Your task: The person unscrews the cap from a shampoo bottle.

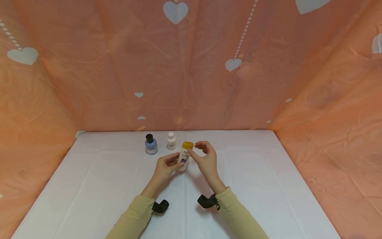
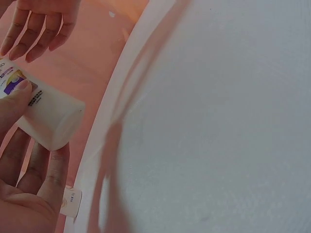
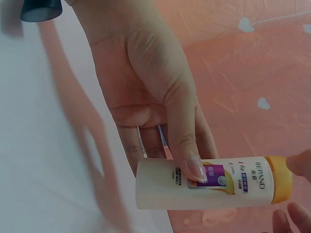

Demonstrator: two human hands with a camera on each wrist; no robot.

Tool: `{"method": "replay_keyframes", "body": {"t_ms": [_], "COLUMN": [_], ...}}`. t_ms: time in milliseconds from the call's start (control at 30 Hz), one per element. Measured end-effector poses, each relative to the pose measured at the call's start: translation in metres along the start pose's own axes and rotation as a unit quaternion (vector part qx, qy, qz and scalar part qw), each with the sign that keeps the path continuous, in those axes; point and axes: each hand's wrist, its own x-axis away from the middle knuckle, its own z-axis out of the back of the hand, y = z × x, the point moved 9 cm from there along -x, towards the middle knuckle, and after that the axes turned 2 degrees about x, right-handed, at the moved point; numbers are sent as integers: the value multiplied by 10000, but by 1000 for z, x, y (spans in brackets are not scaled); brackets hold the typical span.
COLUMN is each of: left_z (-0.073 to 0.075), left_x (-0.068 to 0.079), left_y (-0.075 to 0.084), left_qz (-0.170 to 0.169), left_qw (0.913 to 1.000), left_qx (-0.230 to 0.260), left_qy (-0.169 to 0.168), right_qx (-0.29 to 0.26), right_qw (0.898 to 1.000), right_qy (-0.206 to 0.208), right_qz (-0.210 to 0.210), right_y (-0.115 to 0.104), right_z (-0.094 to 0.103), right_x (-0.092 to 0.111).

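Note:
My left hand (image 1: pixel 164 167) grips a white shampoo bottle (image 3: pixel 228 182) with a yellow cap (image 3: pixel 281 179), thumb across its purple label and fingers behind. In the head view the bottle leans slightly right, cap end up, above the table. My right hand (image 1: pixel 207 162) is beside the cap, its fingers loosely bent and spread from the thumb. The right wrist view has the right thumb (image 3: pixel 300 164) right at the cap's edge, with the other fingertips just below. In the left wrist view the bottle's base points right, and the cap lies out of frame.
Behind the hands stand a blue bottle with a black lid (image 1: pixel 151 146) and a small white bottle (image 1: pixel 171 141). White cloth covers the table (image 1: pixel 253 172). An orange curtain with pale hearts (image 1: pixel 203 89) closes off the back and sides. Black cameras (image 1: pixel 161 206) sit at both wrists.

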Motion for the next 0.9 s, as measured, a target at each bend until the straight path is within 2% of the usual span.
{"method": "replay_keyframes", "body": {"t_ms": [267,467,667,900], "left_z": [-4,-4,-6,-10], "left_x": [10,12,12,14], "left_y": [27,29,25,27], "left_qz": [17,71,74,13], "left_qw": [10000,10000,9998,9997], "left_qx": [-24,-21,47,-4], "left_qy": [-73,-44,-160,-257], "right_qx": [-45,-3,138,142], "right_qw": [10000,9999,9994,9988], "right_qy": [-73,-166,-313,-463], "right_qz": [2,34,47,-60], "right_y": [-1,-2,-2,40], "right_z": [-4,-5,-7,-15], "right_x": [1,1,1,-9]}}
